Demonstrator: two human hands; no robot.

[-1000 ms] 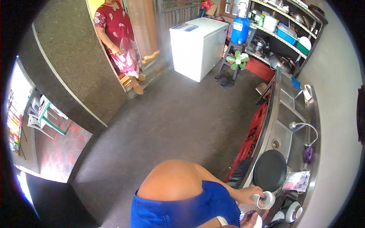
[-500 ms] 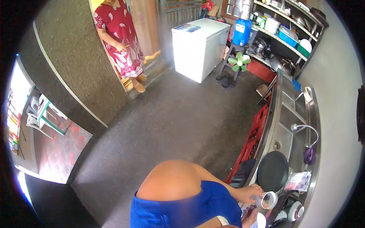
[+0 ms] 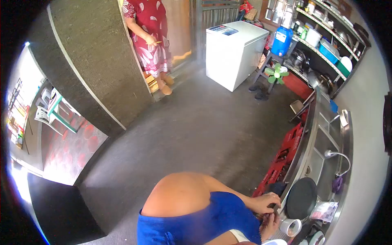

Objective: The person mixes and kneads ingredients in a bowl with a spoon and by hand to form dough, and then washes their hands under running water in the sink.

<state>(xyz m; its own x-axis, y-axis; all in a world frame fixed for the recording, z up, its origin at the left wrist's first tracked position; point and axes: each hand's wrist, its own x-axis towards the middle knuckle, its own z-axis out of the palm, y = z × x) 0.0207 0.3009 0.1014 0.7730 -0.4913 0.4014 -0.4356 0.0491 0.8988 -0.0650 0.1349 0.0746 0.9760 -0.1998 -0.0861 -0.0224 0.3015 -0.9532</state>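
At the counter's near end, my left hand (image 3: 266,201) has its fingers bent down over a small dark item I cannot make out. My right hand (image 3: 269,227) is just below it, fingers curled up toward the same spot, so the two hands almost meet. What the right fingers hold is hidden. Right beside them is a small white tub (image 3: 284,225) with something brownish inside, and neither hand visibly grips it. A white dish edge (image 3: 274,242) shows under my right hand. A round black pan (image 3: 301,197) lies close beyond my left hand.
A clear plastic packet (image 3: 324,211) lies beside the pan. Farther along are the steel sink (image 3: 316,157) and curved faucet (image 3: 342,155). Red crates (image 3: 286,151) stand under the counter. A person in a red dress (image 3: 149,32) stands by the doorway, near a white chest freezer (image 3: 228,57).
My left hand has let go of the white tub and moved toward my right hand, its fingers now bent over something small. The whole view has shifted slightly.
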